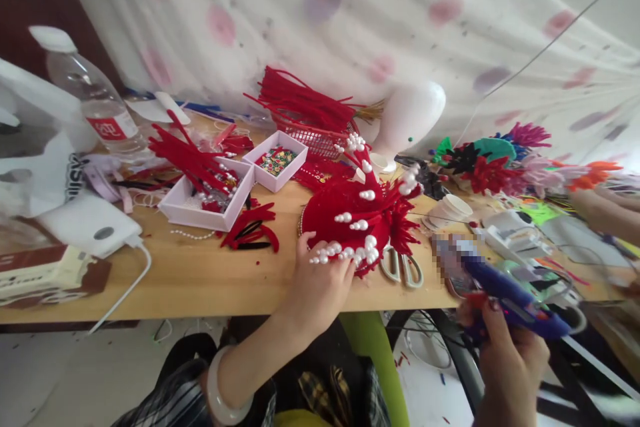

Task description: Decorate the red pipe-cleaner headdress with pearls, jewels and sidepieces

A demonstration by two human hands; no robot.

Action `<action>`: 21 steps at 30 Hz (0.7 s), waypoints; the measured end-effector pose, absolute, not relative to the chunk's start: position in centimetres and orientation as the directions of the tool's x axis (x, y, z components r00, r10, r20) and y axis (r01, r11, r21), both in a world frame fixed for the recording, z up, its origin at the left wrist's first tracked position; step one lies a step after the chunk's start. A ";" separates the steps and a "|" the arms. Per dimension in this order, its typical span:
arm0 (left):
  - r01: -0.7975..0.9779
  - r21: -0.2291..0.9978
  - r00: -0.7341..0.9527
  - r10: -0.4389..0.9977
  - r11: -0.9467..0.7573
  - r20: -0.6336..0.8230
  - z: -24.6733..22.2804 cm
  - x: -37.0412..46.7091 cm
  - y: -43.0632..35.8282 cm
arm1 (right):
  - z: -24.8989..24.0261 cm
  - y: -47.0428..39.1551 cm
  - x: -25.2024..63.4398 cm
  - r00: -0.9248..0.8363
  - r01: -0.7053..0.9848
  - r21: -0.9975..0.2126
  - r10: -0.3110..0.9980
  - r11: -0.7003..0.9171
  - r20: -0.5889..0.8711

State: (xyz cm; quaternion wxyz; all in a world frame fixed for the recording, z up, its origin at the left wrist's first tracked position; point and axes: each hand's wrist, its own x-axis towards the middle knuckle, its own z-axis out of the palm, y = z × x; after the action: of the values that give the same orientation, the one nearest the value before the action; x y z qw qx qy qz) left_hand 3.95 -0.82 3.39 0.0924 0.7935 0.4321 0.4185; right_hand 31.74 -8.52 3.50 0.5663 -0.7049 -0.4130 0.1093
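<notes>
A red velvet headpiece [323,210], trimmed with white pearl sprays and a spiky red flower, sits at the table's front edge. My left hand [320,287] is closed on its near edge, and some fingertips are hidden behind the pearls. In my right hand [513,350] is a blue hot glue gun [520,300], held off the front edge of the table to the right, its nozzle end blurred out. Scissors [403,267] lie between the headpiece and the glue gun. Red and black fuzzy pieces [253,230] lie left of the headpiece.
Two white boxes [203,217] hold beads and red stems. Behind stand a red basket [320,137] of red stems and a white foam head [413,113]. A water bottle [95,93] stands left. Colourful flowers [493,170] and another person's arm [607,217] are at right.
</notes>
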 end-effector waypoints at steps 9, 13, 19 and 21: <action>0.508 0.543 0.280 0.724 -0.669 0.630 3.9 1.7 1.0 | 2.7 -8.6 24.3 0.504 0.347 -0.938 0.845 -0.007 0.181; 0.451 0.607 0.303 0.752 -0.654 0.586 3.8 1.5 1.2 | 3.0 -7.3 22.7 0.512 0.330 -0.943 0.846 -0.030 0.152; 0.552 0.513 0.316 0.735 -0.657 0.600 3.9 1.3 1.3 | 3.7 -6.4 21.9 0.485 0.387 -0.921 0.858 -0.040 0.167; 0.576 0.470 0.337 0.718 -0.669 0.609 3.7 1.2 1.4 | 3.7 -6.2 21.8 0.474 0.367 -0.930 0.865 -0.023 0.166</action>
State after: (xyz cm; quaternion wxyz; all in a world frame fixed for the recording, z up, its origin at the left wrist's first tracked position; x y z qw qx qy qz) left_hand 1.17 1.39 3.74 0.0855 0.8131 0.3979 0.4161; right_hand 21.79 -6.19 3.72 0.5299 -0.6756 -0.4558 0.2348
